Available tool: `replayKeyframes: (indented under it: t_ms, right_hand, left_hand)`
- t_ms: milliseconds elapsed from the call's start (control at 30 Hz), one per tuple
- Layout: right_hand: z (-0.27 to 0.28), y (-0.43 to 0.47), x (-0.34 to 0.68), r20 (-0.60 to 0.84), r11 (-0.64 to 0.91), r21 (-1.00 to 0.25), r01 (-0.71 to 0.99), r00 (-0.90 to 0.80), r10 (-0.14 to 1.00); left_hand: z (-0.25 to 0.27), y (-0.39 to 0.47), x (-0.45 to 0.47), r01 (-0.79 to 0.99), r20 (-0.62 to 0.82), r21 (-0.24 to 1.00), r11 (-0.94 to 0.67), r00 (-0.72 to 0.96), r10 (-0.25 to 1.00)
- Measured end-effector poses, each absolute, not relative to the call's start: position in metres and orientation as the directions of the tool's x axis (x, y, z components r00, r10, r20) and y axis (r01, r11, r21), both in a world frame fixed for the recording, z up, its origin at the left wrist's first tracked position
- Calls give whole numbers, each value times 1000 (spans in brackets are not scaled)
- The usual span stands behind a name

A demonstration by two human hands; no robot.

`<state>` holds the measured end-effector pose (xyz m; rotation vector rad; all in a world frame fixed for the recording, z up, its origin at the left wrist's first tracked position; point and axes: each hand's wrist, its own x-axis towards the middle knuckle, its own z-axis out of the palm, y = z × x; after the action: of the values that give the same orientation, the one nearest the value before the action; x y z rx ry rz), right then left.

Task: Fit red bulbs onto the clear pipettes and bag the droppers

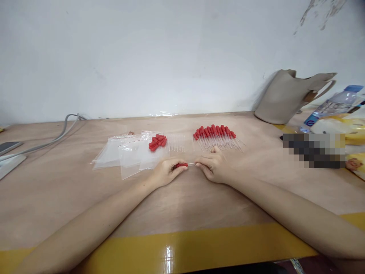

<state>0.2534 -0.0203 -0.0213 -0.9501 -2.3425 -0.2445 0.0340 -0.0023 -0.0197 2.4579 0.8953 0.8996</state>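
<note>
My left hand (168, 172) pinches a red rubber dropper bulb (181, 165) between thumb and fingers. My right hand (211, 167) grips a thin clear glass dropper tube (191, 164), whose left end meets the bulb's mouth; how far it sits inside I cannot tell. Just beyond my right hand lies a fanned row of droppers with red bulbs (214, 130), their clear tubes pointing towards me. Beyond my left hand is a small heap of loose red bulbs (157, 142). Several bare glass tubes (176, 142) lie side by side to the right of that heap.
Clear zip bags (129, 160) lie overlapped at left, partly under the loose bulbs. A grey cable (64, 131) and a phone (10, 146) are far left. A beige bag (281, 97), a water bottle (332, 106) and yellow packages (342, 127) stand at right. Yellow tape (199, 245) edges the table's front.
</note>
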Motion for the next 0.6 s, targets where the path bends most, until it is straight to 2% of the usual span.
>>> replayKeyframes:
  t_ms: [300,467,600]
  right_hand:
    - [-20,-22,244,514,727,-88,681,-594,619]
    - [-15,-21,244,427,717,-105,689,-620,658]
    - [-4,-21,245,364,683,-121,721,-607,706]
  left_hand:
    - [-19,-4,35,421,447,495,-761,628,638]
    - [-17,-3,35,424,428,468,-775,659,619]
    - [-17,1,35,430,483,416,-801,643,595]
